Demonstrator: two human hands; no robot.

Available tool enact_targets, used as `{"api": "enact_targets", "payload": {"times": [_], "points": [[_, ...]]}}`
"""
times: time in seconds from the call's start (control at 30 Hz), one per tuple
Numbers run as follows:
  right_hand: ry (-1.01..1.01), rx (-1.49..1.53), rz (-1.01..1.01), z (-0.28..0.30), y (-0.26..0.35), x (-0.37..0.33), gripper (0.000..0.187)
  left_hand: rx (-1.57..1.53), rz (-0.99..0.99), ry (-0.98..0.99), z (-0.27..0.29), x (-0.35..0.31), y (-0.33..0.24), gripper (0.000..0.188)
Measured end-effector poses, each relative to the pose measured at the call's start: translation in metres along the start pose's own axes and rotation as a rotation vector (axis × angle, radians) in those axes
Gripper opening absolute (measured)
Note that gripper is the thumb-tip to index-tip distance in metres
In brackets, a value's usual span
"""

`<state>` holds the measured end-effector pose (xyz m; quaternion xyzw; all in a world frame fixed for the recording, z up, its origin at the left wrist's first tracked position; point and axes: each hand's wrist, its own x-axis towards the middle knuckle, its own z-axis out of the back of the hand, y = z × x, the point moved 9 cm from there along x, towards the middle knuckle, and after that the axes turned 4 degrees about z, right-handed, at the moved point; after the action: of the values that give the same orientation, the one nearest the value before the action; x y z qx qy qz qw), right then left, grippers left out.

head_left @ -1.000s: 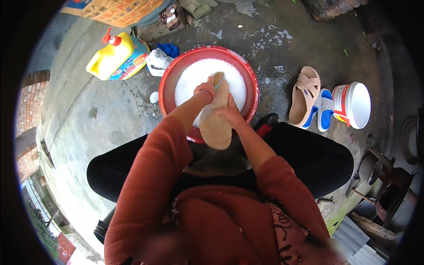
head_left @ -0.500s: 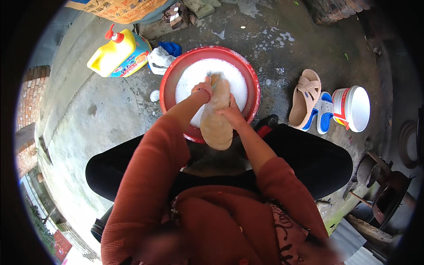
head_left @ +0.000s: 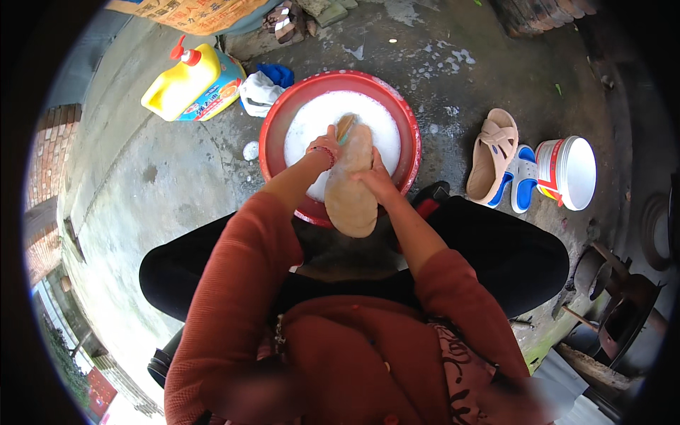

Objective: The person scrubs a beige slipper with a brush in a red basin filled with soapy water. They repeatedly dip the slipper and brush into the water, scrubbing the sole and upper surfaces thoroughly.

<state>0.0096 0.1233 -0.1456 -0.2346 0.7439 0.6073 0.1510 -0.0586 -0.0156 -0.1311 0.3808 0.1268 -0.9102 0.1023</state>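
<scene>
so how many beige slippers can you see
2. One beige slipper is in the right hand, over the near rim of the red basin; the other beige slipper is left of the white bucket. The foam could hide more.

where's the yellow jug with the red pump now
The yellow plastic jug sits at the head view's upper left, left of the round red plastic basin, beside a crumpled white-and-blue bundle.

The basin (head_left: pixel 275 134) looks glossy plastic, the held slipper (head_left: pixel 350 202) matt, the floor (head_left: pixel 177 159) rough concrete.
</scene>
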Motion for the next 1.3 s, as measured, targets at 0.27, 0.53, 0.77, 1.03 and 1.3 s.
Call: {"api": "enact_targets", "payload": {"times": [0.27, 0.53, 0.77, 1.03, 1.3], "points": [[-0.014, -0.026, -0.041, 0.007, 0.001, 0.004, 0.1, 0.117, -0.093, 0.078, -0.003, -0.062, 0.017, 0.049], [-0.028, -0.077, -0.037, 0.003, 0.001, 0.001, 0.101, 0.022, 0.045, 0.1, -0.016, 0.007, 0.026, 0.053], [-0.004, 0.0, -0.094, -0.006, 0.026, -0.011, 0.1, 0.147, -0.077, 0.126, -0.014, -0.07, 0.022, 0.041], [-0.029, -0.01, -0.003, 0.001, 0.01, 0.004, 0.099, -0.043, -0.017, 0.081, -0.008, -0.016, 0.024, 0.044], [-0.006, 0.018, -0.039, 0.003, 0.015, -0.005, 0.096, 0.027, -0.064, 0.049, -0.013, -0.029, 0.01, 0.047]]}}
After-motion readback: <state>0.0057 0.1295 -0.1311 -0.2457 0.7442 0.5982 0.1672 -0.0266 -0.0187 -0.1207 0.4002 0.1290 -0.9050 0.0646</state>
